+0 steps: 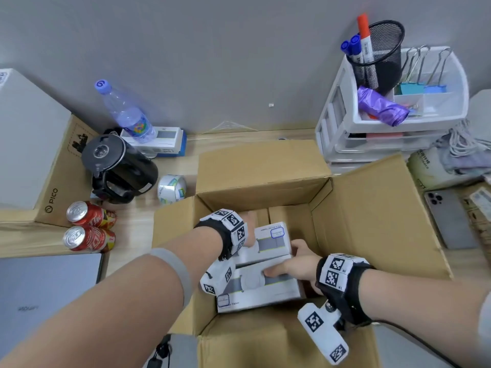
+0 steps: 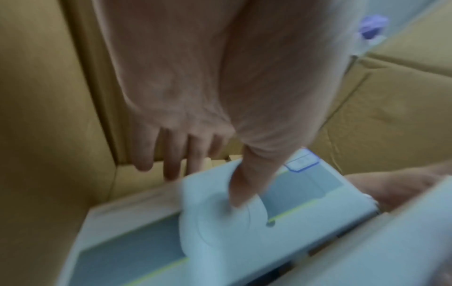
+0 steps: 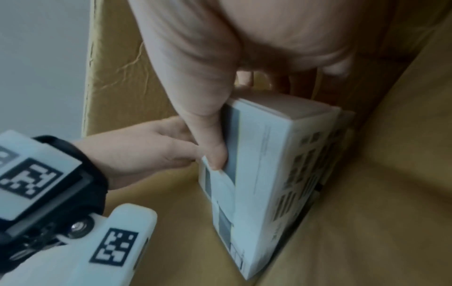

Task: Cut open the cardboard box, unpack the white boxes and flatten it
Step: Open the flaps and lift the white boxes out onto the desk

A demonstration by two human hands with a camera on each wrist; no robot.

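Note:
The brown cardboard box (image 1: 263, 166) stands in front of me with its flaps folded outward. Two white boxes lie side by side inside it. My left hand (image 1: 250, 236) grips the far white box (image 1: 273, 241); in the left wrist view the thumb (image 2: 240, 185) presses on its printed top (image 2: 305, 191) and the fingers (image 2: 171, 154) reach down its far side. My right hand (image 1: 292, 264) grips the near white box (image 1: 261, 289). In the right wrist view its thumb (image 3: 211, 135) lies on the box face (image 3: 269, 174), with the fingers curled over the far end.
Left of the cardboard box are a tape roll (image 1: 171, 188), a black kettle (image 1: 119, 168), a water bottle (image 1: 125, 110), two red cans (image 1: 90, 227), a PICO carton (image 1: 34, 144) and a laptop (image 1: 47, 290). A white drawer organizer (image 1: 385, 123) and a phone (image 1: 449, 219) sit to the right.

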